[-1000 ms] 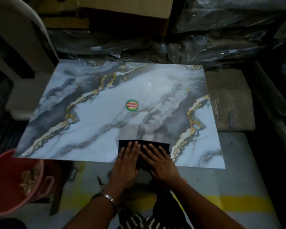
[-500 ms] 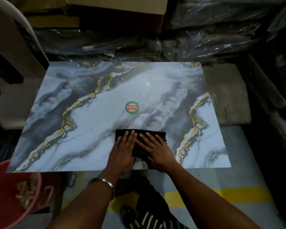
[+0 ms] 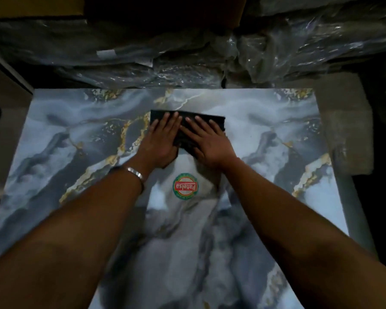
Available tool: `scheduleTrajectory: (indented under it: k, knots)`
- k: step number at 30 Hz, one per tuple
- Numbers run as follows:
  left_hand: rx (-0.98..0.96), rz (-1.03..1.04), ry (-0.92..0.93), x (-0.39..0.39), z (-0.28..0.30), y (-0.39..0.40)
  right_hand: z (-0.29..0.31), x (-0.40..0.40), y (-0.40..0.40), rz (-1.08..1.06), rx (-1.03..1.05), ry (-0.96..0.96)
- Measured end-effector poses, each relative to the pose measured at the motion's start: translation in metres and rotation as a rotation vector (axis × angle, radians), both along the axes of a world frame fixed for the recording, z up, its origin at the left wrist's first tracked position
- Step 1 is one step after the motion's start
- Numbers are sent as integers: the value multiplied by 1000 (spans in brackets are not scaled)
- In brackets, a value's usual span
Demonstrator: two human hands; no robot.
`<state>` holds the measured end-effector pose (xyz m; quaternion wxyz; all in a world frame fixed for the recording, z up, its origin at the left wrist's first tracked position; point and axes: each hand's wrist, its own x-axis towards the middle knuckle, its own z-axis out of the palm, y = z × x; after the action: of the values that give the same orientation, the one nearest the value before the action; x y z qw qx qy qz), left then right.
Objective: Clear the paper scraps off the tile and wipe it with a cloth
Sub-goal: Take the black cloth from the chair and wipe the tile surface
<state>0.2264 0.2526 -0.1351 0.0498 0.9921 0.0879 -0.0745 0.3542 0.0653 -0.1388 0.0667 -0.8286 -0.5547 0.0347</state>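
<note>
Cloth point(image 3: 210, 121) near tile point(image 3: 76, 130) far edge, both hands point(image 3: 163, 141) flat on it.

I counted one marbled tile point(image 3: 265, 134) with one round sticker point(image 3: 185, 186) near its middle. One dark cloth point(image 3: 212, 120) lay at the far part, under two hands: one left hand point(image 3: 159, 141), one right hand point(image 3: 211, 144). One bracelet point(image 3: 136, 173) sat on the left wrist.
</note>
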Motion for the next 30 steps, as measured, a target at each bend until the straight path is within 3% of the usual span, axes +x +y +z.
scheduleTrajectory:
  k: [7, 14, 23, 30]
  knots:
    - [-61, 66, 17, 89, 5, 70, 3, 80, 77, -23, -9, 44]
    - [-71, 93, 32, 88, 12, 68, 5, 79, 83, -25, -57, 62]
    - [-41, 90, 50, -2, 15, 24, 10, -14, 41, -42, -57, 57]
    - [-31, 29, -16, -150, 8, -26, 8, -148, -18, 1, -27, 75]
